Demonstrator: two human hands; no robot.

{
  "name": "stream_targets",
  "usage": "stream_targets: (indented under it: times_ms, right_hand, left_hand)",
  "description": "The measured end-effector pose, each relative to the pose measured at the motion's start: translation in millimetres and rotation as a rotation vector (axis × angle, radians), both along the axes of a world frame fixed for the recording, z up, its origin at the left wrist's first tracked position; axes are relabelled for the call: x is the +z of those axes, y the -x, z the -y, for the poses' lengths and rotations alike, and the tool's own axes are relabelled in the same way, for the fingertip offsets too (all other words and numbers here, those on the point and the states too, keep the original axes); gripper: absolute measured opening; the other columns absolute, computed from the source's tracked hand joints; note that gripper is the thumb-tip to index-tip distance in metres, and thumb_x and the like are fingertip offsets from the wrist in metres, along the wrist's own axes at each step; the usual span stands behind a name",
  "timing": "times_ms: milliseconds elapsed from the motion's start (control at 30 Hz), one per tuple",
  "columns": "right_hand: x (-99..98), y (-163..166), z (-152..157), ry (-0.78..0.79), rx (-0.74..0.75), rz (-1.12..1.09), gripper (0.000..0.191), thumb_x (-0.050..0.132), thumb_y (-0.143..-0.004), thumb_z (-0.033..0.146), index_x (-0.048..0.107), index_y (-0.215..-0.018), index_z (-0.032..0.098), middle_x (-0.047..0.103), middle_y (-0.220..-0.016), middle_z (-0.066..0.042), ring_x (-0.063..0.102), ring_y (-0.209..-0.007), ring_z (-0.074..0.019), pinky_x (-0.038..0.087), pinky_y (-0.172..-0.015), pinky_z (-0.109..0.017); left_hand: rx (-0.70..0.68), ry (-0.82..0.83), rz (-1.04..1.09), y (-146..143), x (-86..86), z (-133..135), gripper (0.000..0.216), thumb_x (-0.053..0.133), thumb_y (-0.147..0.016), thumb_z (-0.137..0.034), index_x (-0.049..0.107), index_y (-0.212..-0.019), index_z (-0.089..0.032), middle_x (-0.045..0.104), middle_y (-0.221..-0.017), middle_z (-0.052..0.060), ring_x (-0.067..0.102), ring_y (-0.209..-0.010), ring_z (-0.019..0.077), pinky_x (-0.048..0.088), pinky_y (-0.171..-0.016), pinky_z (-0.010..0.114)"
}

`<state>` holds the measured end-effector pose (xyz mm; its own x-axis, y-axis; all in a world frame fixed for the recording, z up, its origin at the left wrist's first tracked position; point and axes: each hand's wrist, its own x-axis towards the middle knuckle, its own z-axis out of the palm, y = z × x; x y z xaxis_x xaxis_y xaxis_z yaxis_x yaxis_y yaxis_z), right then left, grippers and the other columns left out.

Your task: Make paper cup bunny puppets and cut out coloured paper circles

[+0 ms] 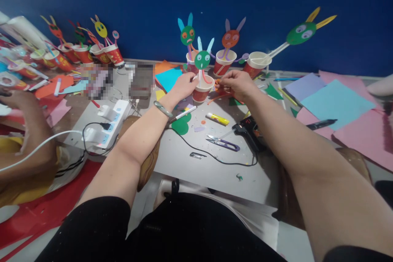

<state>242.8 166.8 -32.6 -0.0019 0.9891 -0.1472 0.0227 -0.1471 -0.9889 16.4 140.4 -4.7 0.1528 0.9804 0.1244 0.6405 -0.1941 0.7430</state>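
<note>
My left hand (185, 85), a bangle on its wrist, grips the left side of a red and white paper cup (201, 95). A green round paper face (202, 60) with light blue ears stands up from that cup on a stick, beside a bent red-orange strip. Just right of the cup, my right hand (238, 84) has its fingers pinched at a small orange piece (217, 83), partly hidden by the fingertips. An orange strip (216, 98) shows below that hand. A yellow glue stick (217, 119), purple-handled thread snips (223, 143) and a black glue gun (249, 131) lie nearer me.
More cups with paper faces, one orange (230, 38) and one large green (301, 33), stand along the blue wall. Coloured paper (337, 102) lies at right. A power strip (112, 125) and cables sit at left, near another person's arm (27, 131). A black cable (215, 158) crosses the front.
</note>
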Motion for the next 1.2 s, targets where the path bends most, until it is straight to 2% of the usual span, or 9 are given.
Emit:
stream_targets:
  times_ms: [200,667,800,1000,1200]
  right_hand:
    - [-2.5,-1.7,-2.4,-0.028,0.027,-0.011,0.033,0.096,-0.076,0.006,0.067,-0.084,0.021,0.076,-0.074,0.0,0.081,-0.071,-0.0185,0.07,-0.07,-0.03]
    - [3.3,0.5,0.6,-0.06,0.019,0.018,0.034,0.095,-0.075,0.003,0.066,-0.075,0.02,0.075,-0.073,-0.001,0.082,-0.073,-0.0202,0.072,-0.077,-0.035]
    - [4.4,0.3,2.0,-0.061,0.023,0.022,0.029,0.095,-0.077,0.009,0.068,-0.076,0.02,0.075,-0.069,-0.002,0.082,-0.072,-0.0204,0.072,-0.074,-0.033]
    - [1.9,-1.5,1.8,-0.086,0.025,0.08,0.039,0.105,-0.07,0.015,0.066,-0.076,0.021,0.073,-0.066,0.0,0.079,-0.067,-0.0198,0.068,-0.064,-0.03]
    - [5.3,-1.6,3.0,-0.109,0.035,0.088,0.04,0.104,-0.073,0.014,0.065,-0.077,0.022,0.074,-0.065,0.0,0.075,-0.061,-0.0176,0.066,-0.062,-0.029]
  left_hand:
    - [0.005,0.017,-0.006,-0.4,1.2,0.5,0.044,0.06,-0.108,-0.016,0.042,-0.069,-0.024,0.054,-0.073,0.0,0.054,-0.077,0.0172,0.04,-0.077,0.033]
    - [-0.014,0.001,0.039,1.6,-2.6,-1.2,0.041,0.06,-0.106,-0.016,0.043,-0.07,-0.024,0.052,-0.07,-0.001,0.054,-0.078,0.0175,0.041,-0.076,0.031]
    - [-0.015,0.003,0.039,1.6,-1.8,-0.1,0.04,0.06,-0.106,-0.016,0.044,-0.071,-0.024,0.052,-0.07,-0.001,0.055,-0.079,0.0179,0.041,-0.076,0.031]
    - [-0.008,0.025,0.038,-0.2,1.5,1.0,0.043,0.059,-0.107,-0.013,0.042,-0.069,-0.025,0.051,-0.071,-0.001,0.054,-0.079,0.0178,0.041,-0.079,0.033]
    - [0.0,0.037,0.018,-1.4,3.0,-1.3,0.046,0.06,-0.106,-0.011,0.041,-0.067,-0.025,0.052,-0.07,-0.002,0.052,-0.077,0.0178,0.038,-0.079,0.034]
